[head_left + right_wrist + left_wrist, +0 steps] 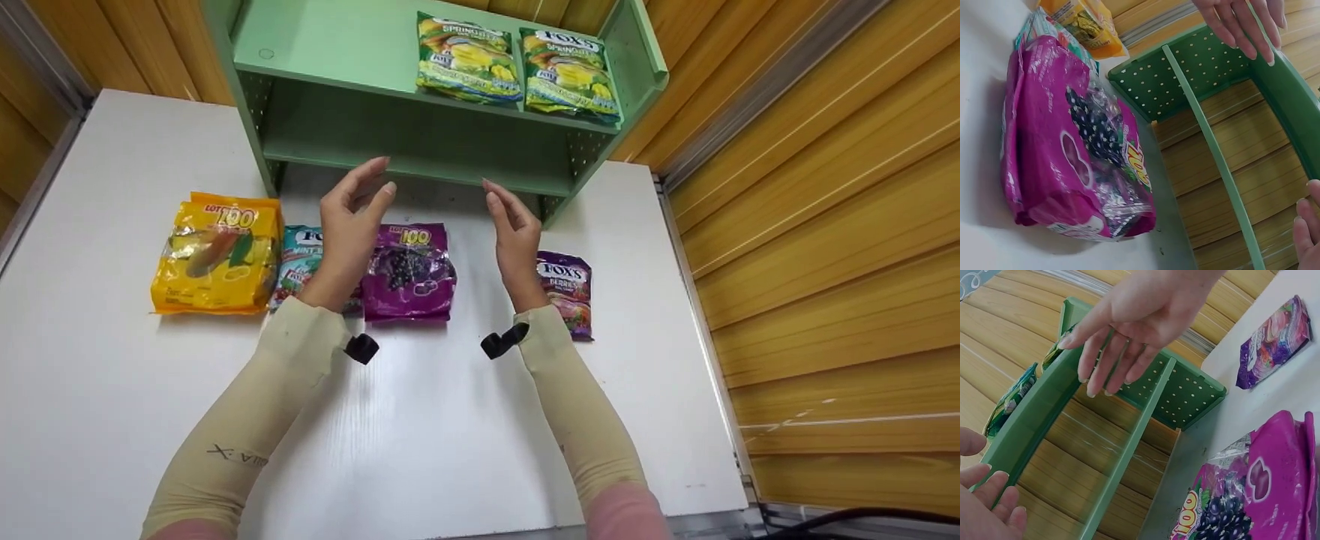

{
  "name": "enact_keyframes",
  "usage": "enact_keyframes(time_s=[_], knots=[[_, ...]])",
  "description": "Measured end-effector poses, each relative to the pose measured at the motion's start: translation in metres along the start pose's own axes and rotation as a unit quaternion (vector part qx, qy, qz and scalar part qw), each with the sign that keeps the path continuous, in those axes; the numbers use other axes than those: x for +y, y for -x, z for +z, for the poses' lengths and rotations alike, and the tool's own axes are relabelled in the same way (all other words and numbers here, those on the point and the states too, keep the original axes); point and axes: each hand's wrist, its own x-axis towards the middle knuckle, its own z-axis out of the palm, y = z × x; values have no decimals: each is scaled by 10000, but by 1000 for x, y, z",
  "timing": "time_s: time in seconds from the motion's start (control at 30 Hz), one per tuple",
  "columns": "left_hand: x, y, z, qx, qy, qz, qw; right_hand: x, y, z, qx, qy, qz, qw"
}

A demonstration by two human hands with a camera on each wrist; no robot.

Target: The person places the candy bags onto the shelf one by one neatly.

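Note:
My left hand (351, 232) hangs in the air before the green shelf (420, 169), its fingers loosely bent with nothing in them. Level with it, my right hand (517, 238) is also empty, palm turned inward. Between the two, a purple grape candy bag (411, 277) lies on the white table. Partly hidden by the left hand and wrist is a teal mint candy bag (298, 262). A purple berries candy bag (568, 292) lies to the right, overlapped by the right wrist. In the left wrist view the right hand (1148, 318) shows its palm and spread fingers.
Two green-and-yellow candy bags (469, 60) lie side by side on the top shelf, at its right. A yellow mango candy bag (217, 255) is at the left of the row on the white table (450, 450). Wooden panel walls (825, 300) surround the table.

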Motion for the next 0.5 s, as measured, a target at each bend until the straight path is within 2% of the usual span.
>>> enact_keyframes(time_s=[0.23, 0.5], knots=[[-3, 8, -5, 97, 60, -53, 9999, 9, 7, -1, 48, -246, 95, 9996], [-12, 13, -9, 225, 317, -266, 9989, 17, 17, 0, 157, -287, 437, 9985]])
